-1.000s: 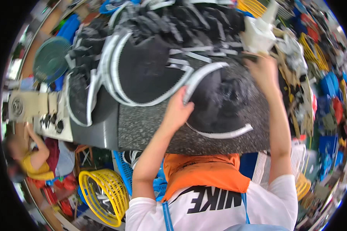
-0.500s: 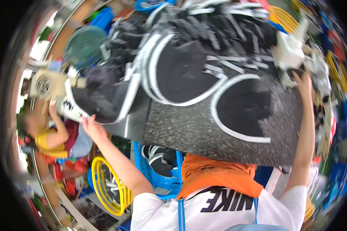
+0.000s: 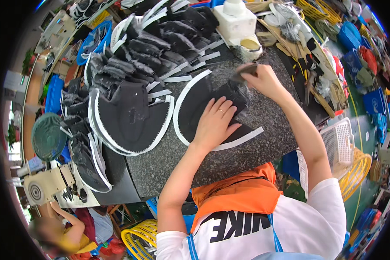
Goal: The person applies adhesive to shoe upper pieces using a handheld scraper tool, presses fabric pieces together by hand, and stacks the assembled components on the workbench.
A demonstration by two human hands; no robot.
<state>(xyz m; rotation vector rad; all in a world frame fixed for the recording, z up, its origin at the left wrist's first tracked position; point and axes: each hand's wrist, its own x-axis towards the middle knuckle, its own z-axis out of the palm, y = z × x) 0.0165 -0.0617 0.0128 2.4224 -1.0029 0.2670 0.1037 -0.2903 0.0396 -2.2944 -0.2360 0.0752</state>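
Observation:
Flat on the stone-topped table (image 3: 156, 173) lies a black, U-shaped fabric piece (image 3: 193, 102) with white edging, probably a shoe upper. My left hand (image 3: 216, 123), fingers spread, presses down on its middle. Above the piece's far right end, my right hand (image 3: 264, 80) pinches a dark, brush-like tool (image 3: 246, 71); it is blurred, so its exact kind is unclear. Just beyond that hand stands a white plastic bottle (image 3: 235, 21) with a whitish, crusted open cup (image 3: 249, 45) at its foot. To the left lies a stack of similar black pieces (image 3: 125, 108).
More black pieces with white strips (image 3: 151, 43) are heaped at the back and left. A sewing machine (image 3: 45, 186) and a seated person (image 3: 67, 234) are at lower left. A green fan (image 3: 49, 136) stands left; a white basket (image 3: 338, 143) and a yellow basket (image 3: 356, 171) stand right.
My left hand has come from the pieces at the left onto the single black piece. My right hand has moved from beside the bottle to over that piece with the tool. The view has shifted.

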